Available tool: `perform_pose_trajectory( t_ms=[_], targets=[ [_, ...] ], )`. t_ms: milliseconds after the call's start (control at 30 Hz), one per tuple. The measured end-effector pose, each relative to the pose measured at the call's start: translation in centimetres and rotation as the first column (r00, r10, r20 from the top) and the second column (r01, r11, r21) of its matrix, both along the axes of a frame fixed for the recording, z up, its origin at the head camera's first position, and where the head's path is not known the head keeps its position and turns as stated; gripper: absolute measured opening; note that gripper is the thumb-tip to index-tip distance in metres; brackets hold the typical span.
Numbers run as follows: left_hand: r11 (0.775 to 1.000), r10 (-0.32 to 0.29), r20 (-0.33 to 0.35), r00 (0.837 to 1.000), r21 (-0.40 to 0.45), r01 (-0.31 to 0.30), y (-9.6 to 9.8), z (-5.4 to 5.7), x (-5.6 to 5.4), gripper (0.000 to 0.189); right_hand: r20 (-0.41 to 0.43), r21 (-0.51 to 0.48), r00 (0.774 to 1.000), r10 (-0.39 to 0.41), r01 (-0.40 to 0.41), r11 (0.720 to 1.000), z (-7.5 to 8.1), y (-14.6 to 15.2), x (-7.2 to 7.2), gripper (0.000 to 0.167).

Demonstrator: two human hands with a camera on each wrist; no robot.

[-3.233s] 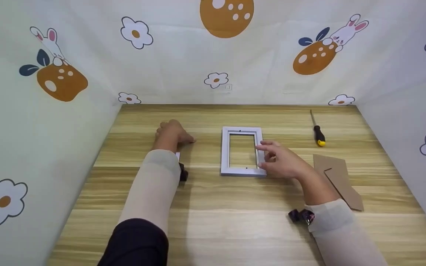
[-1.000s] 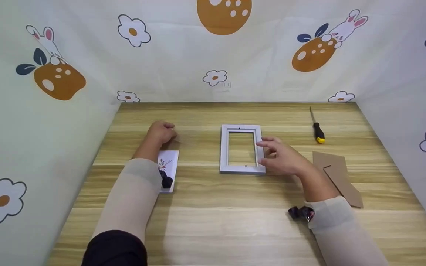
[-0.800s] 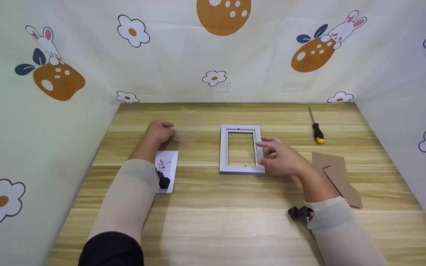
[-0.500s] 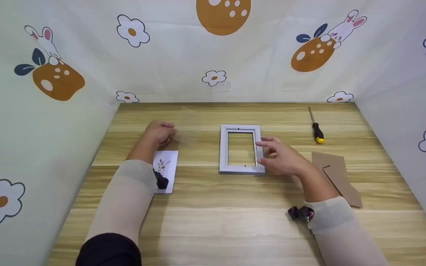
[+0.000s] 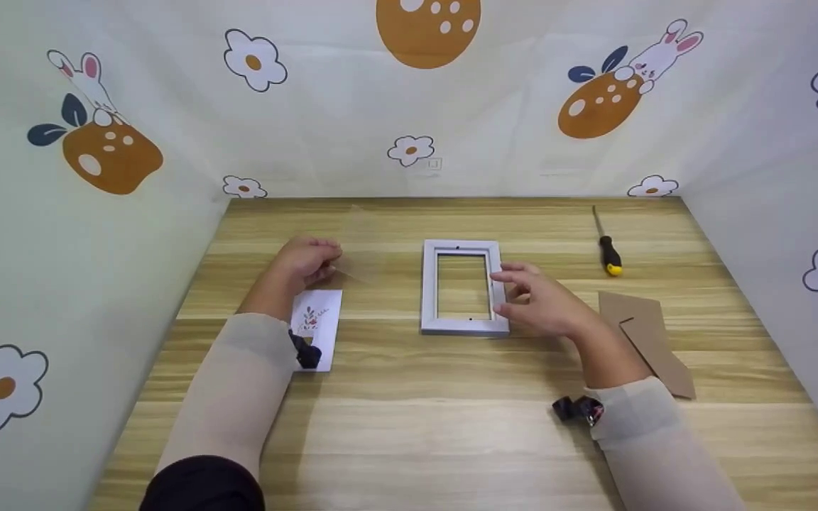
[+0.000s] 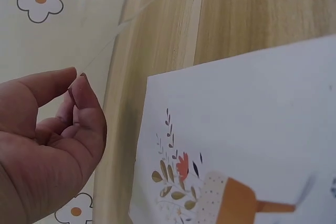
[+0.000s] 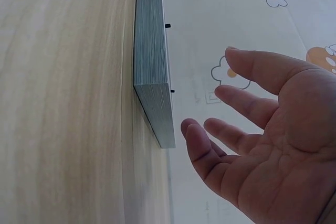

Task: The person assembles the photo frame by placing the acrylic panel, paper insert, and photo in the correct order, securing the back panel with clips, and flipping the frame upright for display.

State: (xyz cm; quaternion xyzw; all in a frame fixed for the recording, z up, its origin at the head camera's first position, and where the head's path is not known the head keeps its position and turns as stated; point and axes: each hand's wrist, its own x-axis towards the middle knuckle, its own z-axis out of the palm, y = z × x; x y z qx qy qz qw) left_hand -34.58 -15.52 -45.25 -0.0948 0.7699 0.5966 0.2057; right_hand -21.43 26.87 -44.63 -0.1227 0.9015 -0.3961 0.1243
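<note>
My left hand (image 5: 307,259) pinches the edge of a thin clear plastic sheet (image 5: 363,245) between thumb and fingers, lifted over the left part of the table. In the left wrist view the sheet shows only as a faint sliver above the fingertips. Below that hand lies a white picture card (image 6: 247,103) printed with flowers, partly covered by the wrist. A white picture frame (image 5: 464,326) lies flat at the middle, its opening bare. Beside the frame's right edge is my right hand (image 5: 540,301), fingers loosely bent and holding nothing; the right wrist view shows them apart from the frame (image 7: 150,40).
A brown cardboard backing (image 5: 647,333) with a slanted cut lies to the right. Behind it is a screwdriver (image 5: 611,257) with a black and yellow handle. Patterned cloth (image 5: 331,106) walls the table (image 5: 409,426) at the back and both sides.
The left hand has taken up the clear sheet; over the last half second it tilts the sheet more upright and shifts slightly. More of the card is uncovered. The right hand stays beside the frame.
</note>
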Motion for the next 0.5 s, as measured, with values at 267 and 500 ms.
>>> perform_pose_trajectory(
  t_ms=[267,500],
  targets=[
    [0.996,0.008,0.013,1.000,0.088,-0.009,0.3,0.2,0.7,0.042,-0.002,0.007,1.000,0.000,0.000,1.000,0.0,0.0,0.0,0.062],
    [0.982,0.003,0.022,1.000,0.188,-0.007,1.0,0.5,1.2,0.045,-0.012,-0.008,1.000,0.003,-0.003,1.000,-0.1,-0.1,-0.1,0.062]
  ],
)
